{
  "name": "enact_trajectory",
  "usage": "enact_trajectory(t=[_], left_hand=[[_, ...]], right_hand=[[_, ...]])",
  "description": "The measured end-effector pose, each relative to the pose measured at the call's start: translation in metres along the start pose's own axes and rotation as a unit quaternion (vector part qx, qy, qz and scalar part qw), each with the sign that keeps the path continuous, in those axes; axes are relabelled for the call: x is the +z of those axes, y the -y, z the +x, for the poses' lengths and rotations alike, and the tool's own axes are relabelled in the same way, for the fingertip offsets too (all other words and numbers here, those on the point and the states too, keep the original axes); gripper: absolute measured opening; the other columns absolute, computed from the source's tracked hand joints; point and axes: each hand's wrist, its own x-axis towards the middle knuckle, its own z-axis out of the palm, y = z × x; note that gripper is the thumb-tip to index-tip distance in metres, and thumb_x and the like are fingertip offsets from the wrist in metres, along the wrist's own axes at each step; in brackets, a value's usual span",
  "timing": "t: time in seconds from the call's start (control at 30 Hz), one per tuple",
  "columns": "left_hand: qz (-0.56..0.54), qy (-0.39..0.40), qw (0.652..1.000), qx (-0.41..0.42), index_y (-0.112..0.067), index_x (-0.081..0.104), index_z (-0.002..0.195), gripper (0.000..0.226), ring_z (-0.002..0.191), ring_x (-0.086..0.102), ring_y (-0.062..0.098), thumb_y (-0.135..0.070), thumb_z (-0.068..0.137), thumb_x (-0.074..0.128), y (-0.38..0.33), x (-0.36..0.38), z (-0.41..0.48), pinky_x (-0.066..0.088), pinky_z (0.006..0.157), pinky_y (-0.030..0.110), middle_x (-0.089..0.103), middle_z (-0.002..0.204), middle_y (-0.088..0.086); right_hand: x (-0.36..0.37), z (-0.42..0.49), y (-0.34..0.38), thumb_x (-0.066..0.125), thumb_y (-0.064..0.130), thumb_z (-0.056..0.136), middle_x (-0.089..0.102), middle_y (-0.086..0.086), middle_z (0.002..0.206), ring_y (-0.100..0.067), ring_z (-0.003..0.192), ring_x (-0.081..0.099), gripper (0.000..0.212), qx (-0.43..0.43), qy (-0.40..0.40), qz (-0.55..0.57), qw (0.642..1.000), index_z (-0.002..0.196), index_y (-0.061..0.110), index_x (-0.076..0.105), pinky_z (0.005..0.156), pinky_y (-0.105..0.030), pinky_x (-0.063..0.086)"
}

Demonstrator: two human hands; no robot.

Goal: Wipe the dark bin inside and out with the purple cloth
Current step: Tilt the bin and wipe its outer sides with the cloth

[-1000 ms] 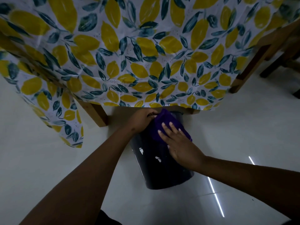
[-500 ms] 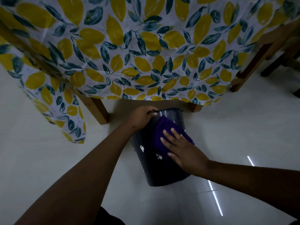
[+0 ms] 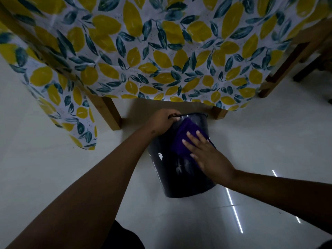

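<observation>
The dark bin lies tilted on the pale floor, its mouth pointing away from me toward the table. My left hand grips the bin's rim at the far left edge. The purple cloth is spread over the bin's outer wall near the rim. My right hand lies flat on the cloth with fingers apart, pressing it against the bin. The bin's inside is hidden from here.
A wooden table with a lemon-print tablecloth hangs just beyond the bin. Table legs stand left and right of the bin's mouth. More wooden legs are at the far right. Glossy floor surrounds the bin.
My right hand has slid the cloth down the bin's outer wall toward me. More of the bin's rim shows beyond the tablecloth. The left hand keeps its grip.
</observation>
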Motion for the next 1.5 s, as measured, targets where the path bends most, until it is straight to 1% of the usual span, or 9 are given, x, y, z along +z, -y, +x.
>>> enact_trajectory(t=[0.3, 0.57, 0.7, 0.8, 0.87, 1.03, 1.23, 1.4, 1.5], left_hand=[[-0.006, -0.002, 1.0, -0.012, -0.01, 0.065, 0.117, 0.026, 0.108, 0.06, 0.02, -0.017, 0.093, 0.057, 0.002, -0.001, -0.002, 0.042, 0.087, 0.023, 0.067, 0.117, 0.007], [-0.015, 0.002, 1.0, -0.015, -0.011, 0.066, 0.114, 0.024, 0.105, 0.059, 0.015, -0.017, 0.093, 0.056, -0.004, -0.002, -0.004, 0.041, 0.085, 0.021, 0.068, 0.115, 0.006], [-0.014, -0.002, 1.0, -0.018, -0.009, 0.066, 0.115, 0.025, 0.107, 0.06, 0.018, -0.016, 0.092, 0.058, -0.002, -0.005, -0.006, 0.039, 0.084, 0.02, 0.068, 0.115, 0.007], [-0.014, -0.001, 1.0, -0.017, -0.009, 0.065, 0.116, 0.025, 0.107, 0.06, 0.02, -0.017, 0.093, 0.057, 0.002, -0.007, -0.009, 0.041, 0.085, 0.022, 0.068, 0.115, 0.008], [-0.009, 0.001, 1.0, -0.021, -0.01, 0.064, 0.117, 0.027, 0.107, 0.06, 0.019, -0.018, 0.093, 0.057, 0.003, -0.008, -0.009, 0.04, 0.085, 0.021, 0.067, 0.117, 0.006], [-0.003, -0.003, 1.0, -0.01, -0.009, 0.064, 0.118, 0.027, 0.1, 0.055, 0.009, -0.018, 0.093, 0.056, 0.004, -0.009, -0.012, 0.035, 0.079, 0.017, 0.067, 0.118, 0.006], [0.002, -0.013, 1.0, -0.012, -0.01, 0.065, 0.116, 0.027, 0.099, 0.059, 0.011, -0.017, 0.092, 0.059, 0.01, -0.01, -0.014, 0.035, 0.074, 0.014, 0.069, 0.114, 0.007], [-0.005, -0.009, 1.0, -0.018, -0.011, 0.065, 0.118, 0.027, 0.095, 0.056, 0.008, -0.018, 0.092, 0.059, 0.01, -0.013, -0.016, 0.037, 0.077, 0.016, 0.068, 0.114, 0.006], [-0.003, -0.012, 1.0, -0.012, -0.011, 0.064, 0.118, 0.027, 0.097, 0.056, 0.008, -0.019, 0.092, 0.058, 0.007, -0.015, -0.016, 0.039, 0.081, 0.018, 0.068, 0.116, 0.007]], right_hand=[[0.001, -0.036, 0.017, 0.073, 0.033, 0.075, 0.026, 0.003, 0.157, -0.031, 0.145, 0.02, 0.084, -0.232, 0.072, -0.121, 0.963, 0.148, 0.032, 0.032, 0.108, -0.054, 0.025], [-0.009, 0.006, 0.004, 0.031, 0.029, 0.095, 0.011, 0.006, 0.16, -0.029, 0.147, 0.009, 0.057, 0.01, 0.024, 0.011, 1.0, 0.151, 0.032, 0.018, 0.109, -0.052, 0.031], [-0.002, -0.011, 0.015, 0.067, 0.026, 0.081, 0.023, 0.003, 0.157, -0.034, 0.144, 0.019, 0.079, -0.128, 0.048, -0.073, 0.988, 0.148, 0.03, 0.027, 0.104, -0.054, 0.029], [0.002, -0.032, 0.021, 0.071, 0.029, 0.077, 0.024, 0.006, 0.157, -0.03, 0.145, 0.017, 0.082, -0.214, 0.088, -0.097, 0.968, 0.147, 0.032, 0.029, 0.108, -0.056, 0.026], [0.005, -0.034, 0.022, 0.063, 0.028, 0.083, 0.019, 0.008, 0.159, -0.025, 0.147, 0.011, 0.077, -0.189, 0.079, -0.08, 0.976, 0.149, 0.034, 0.024, 0.111, -0.054, 0.025], [0.006, -0.011, 0.041, 0.032, 0.03, 0.091, 0.004, 0.008, 0.161, -0.02, 0.148, 0.001, 0.065, 0.033, 0.037, -0.03, 0.998, 0.152, 0.033, 0.01, 0.112, -0.05, 0.023], [0.02, -0.023, 0.07, 0.066, 0.024, 0.08, 0.005, 0.002, 0.162, -0.03, 0.147, 0.008, 0.089, 0.038, 0.015, -0.075, 0.996, 0.152, 0.028, 0.014, 0.11, -0.059, 0.019], [0.033, -0.046, 0.096, 0.075, 0.023, 0.072, 0.008, 0.001, 0.161, -0.03, 0.146, 0.014, 0.095, 0.025, 0.016, -0.1, 0.995, 0.15, 0.027, 0.022, 0.108, -0.061, 0.018], [0.027, -0.031, 0.094, 0.077, 0.02, 0.071, 0.013, 0.001, 0.161, -0.03, 0.145, 0.016, 0.097, 0.094, -0.005, -0.067, 0.993, 0.15, 0.028, 0.022, 0.108, -0.06, 0.02]])
